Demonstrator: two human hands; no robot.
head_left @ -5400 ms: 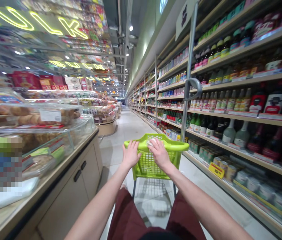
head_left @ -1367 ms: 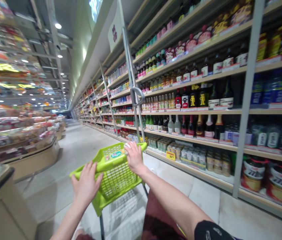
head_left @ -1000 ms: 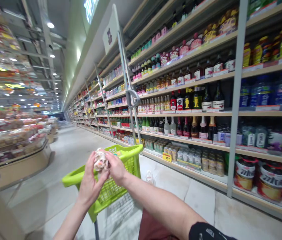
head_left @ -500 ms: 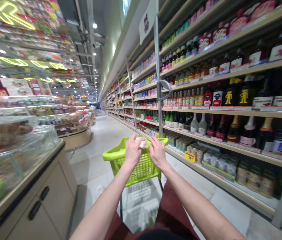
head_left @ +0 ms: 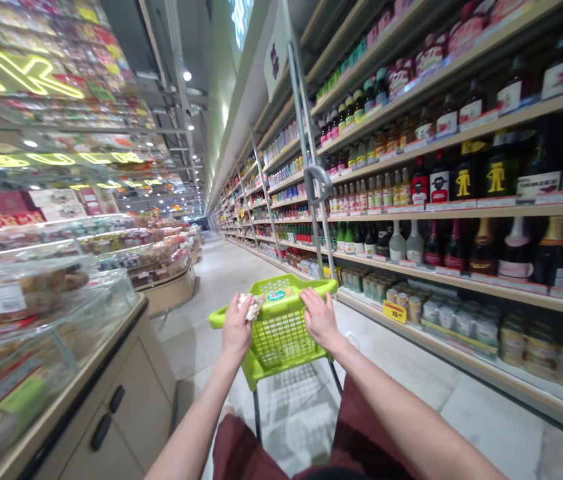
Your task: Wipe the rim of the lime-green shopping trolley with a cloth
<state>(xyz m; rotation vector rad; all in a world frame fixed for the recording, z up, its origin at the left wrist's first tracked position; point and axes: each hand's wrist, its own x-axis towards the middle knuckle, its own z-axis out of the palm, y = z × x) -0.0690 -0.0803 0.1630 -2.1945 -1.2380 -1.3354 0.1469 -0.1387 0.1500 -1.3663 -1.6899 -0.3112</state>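
Observation:
A lime-green plastic shopping cart (head_left: 281, 340) stands before me, its basket on dark metal legs. My left hand (head_left: 236, 328) is closed over the left part of its handle (head_left: 286, 303). Beside the thumb of that hand sticks out a small crumpled whitish thing (head_left: 253, 307), perhaps tissue or wrapping, held against the handle. My right hand (head_left: 319, 317) curls its fingers over the right end of the handle, thumb side inward. A small coloured label (head_left: 277, 295) sits on the handle between the hands. The basket's inside is mostly hidden by the handle.
Long shelves of bottles (head_left: 454, 247) and cans (head_left: 468, 320) line the right, with a yellow price tag (head_left: 394, 312) and a metal post with a grey handle (head_left: 318, 185). Glass-topped food counters (head_left: 111, 380) edge the left. A tiled aisle (head_left: 221, 260) runs ahead.
My left hand has slid leftward along the handle with the crumpled thing, so the hands are farther apart and the label shows. The cart appears turned slightly and the shelves have shifted.

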